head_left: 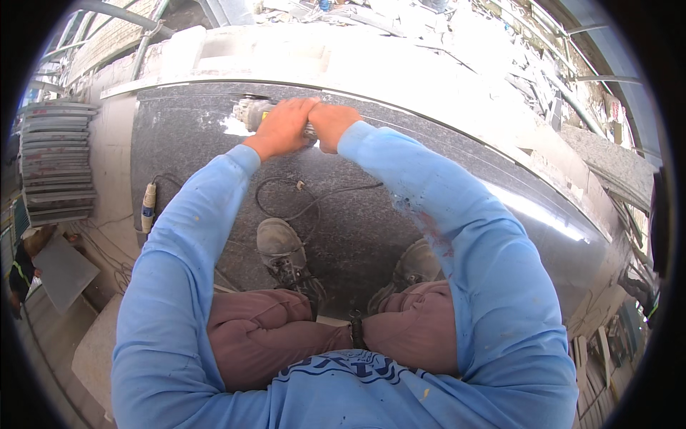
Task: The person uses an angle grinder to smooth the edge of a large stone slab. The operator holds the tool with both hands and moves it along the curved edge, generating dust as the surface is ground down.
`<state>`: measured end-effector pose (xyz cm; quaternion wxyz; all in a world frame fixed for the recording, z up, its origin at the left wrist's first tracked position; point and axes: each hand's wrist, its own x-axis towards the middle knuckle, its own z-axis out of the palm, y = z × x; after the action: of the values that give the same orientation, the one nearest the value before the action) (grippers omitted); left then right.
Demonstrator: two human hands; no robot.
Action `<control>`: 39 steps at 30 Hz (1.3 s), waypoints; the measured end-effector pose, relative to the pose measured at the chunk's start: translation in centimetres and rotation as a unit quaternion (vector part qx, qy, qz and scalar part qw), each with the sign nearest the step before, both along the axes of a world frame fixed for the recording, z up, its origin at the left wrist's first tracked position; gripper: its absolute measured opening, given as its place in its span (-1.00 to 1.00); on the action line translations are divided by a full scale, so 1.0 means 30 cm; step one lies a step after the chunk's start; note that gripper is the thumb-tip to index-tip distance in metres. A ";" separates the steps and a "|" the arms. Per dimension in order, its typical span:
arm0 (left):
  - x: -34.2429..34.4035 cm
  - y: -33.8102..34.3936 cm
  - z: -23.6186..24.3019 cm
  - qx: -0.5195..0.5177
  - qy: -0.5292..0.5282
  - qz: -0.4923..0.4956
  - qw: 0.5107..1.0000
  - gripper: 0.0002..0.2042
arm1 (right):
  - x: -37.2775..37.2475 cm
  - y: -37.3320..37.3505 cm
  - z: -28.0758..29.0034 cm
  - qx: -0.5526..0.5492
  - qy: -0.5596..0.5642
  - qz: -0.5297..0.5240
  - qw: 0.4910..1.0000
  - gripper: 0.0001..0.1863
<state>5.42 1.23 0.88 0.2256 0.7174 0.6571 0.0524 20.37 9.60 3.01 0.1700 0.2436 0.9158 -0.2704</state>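
In the upper middle of the frame, the left hand and right hand clasp a grey angle grinder, fingers closed around its body; the tool is over a dark stone slab, near its upper edge; a cable loops at centre; a connector lies at left; grey tiles are stacked far left.

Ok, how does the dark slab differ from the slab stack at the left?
The dark slab is one broad piece; the slab stack holds many smaller ones. The dark slab looks charcoal; the slab stack, lighter gray. The angle grinder is at the dark slab, away from the slab stack. Both are grayish.
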 end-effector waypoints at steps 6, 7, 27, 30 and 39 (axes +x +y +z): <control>-0.052 -0.003 -0.014 -0.002 0.009 0.007 1.000 -0.19 | -0.056 -0.003 -0.012 0.014 0.006 0.003 1.000 -0.54; -0.051 -0.001 -0.007 -0.007 0.007 0.009 1.000 -0.19 | -0.060 -0.001 -0.005 0.015 0.002 0.006 1.000 -0.55; 0.022 0.006 0.018 0.020 -0.021 -0.003 1.000 -0.18 | 0.031 -0.001 0.063 0.006 -0.007 -0.008 1.000 -0.64; 0.017 0.000 0.007 0.036 -0.010 -0.005 0.999 -0.19 | 0.028 -0.002 0.046 0.023 0.005 0.001 1.000 -0.65; -0.024 0.014 -0.020 0.022 -0.019 -0.017 0.999 -0.20 | -0.017 0.016 0.006 0.002 -0.010 0.003 1.000 -0.57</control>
<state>4.70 1.66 0.27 0.2235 0.7322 0.6388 0.0765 19.88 10.07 3.20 0.1797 0.2439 0.9152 -0.2658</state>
